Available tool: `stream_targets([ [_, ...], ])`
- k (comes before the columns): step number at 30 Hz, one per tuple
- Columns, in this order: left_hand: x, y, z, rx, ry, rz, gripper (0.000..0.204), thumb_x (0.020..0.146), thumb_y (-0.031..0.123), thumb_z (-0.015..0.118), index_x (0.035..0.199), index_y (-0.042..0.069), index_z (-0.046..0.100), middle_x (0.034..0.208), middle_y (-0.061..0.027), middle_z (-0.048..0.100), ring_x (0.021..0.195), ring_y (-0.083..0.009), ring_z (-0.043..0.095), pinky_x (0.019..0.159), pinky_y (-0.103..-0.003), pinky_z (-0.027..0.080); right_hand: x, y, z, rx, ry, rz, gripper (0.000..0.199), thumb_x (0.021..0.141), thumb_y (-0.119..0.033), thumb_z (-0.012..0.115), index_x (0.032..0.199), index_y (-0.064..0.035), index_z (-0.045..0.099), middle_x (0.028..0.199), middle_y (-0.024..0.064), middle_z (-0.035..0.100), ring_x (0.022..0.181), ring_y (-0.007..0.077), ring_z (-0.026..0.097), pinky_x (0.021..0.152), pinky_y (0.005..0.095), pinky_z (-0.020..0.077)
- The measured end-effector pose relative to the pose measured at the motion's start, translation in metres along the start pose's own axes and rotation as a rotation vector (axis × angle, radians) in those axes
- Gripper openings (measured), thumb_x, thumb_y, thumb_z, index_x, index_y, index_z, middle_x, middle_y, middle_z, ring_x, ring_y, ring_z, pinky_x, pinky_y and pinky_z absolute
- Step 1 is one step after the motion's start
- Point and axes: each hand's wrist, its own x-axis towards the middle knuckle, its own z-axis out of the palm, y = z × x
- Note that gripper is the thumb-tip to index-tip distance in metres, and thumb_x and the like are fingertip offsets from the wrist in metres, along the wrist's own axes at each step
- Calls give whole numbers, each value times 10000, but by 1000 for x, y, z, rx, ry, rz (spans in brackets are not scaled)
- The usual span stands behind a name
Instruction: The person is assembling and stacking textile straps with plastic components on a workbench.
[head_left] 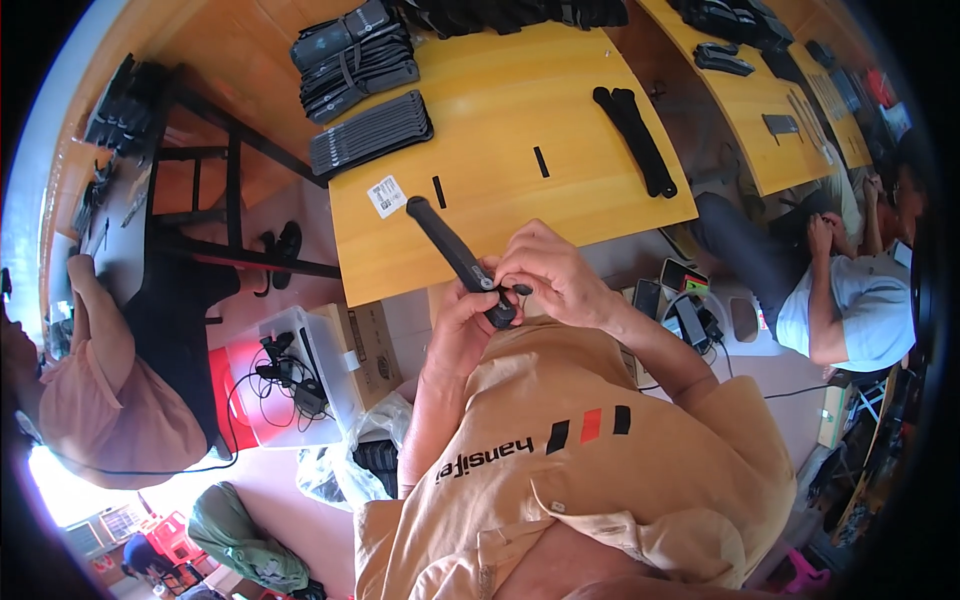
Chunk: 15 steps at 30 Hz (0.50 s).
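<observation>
Black folding tool (455, 252) — left hand (462, 318) clenched round its near end to steady it, right hand (548, 272) fingers (512, 285) pinching a small part there — above the wooden worktop (500, 110).

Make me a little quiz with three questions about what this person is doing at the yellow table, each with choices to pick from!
1. Where is the white paper label?
A. On the yellow table near its front left corner
B. On the floor
C. In the right hand

2. How many long black strips lie side by side on the right part of the table?
A. Two
B. Five
C. None

3. What is happening with the long black stick?
A. It lies flat on the table
B. Both hands hold its near end, lifted
C. It hangs from a hook

Answers:
1. A, the label lies on the table by that corner.
2. A, two strips lie together.
3. B, the left hand grips the stick and the right hand pinches at its end.
</observation>
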Motion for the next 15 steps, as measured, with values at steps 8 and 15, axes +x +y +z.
stream_targets([
  [8, 0, -3, 1, 178, -107, -14, 245, 757, 105, 482, 985, 40, 421, 759, -85, 505, 687, -177, 505, 614, -278, 419, 16, 29, -18, 70, 85, 159, 92, 813, -83, 569, 790, 3, 590, 743, 51, 570, 750, 172, 495, 714, 279, 387],
  [15, -13, -4, -6, 122, -267, -113, 297, 729, 100, 503, 1001, 36, 402, 699, -74, 466, 607, -169, 464, 579, -274, 394, 60, 70, -66, 235, 236, 223, 128, 864, -102, 559, 841, 15, 606, 765, -9, 583, 727, 46, 492, 664, 209, 405],
])
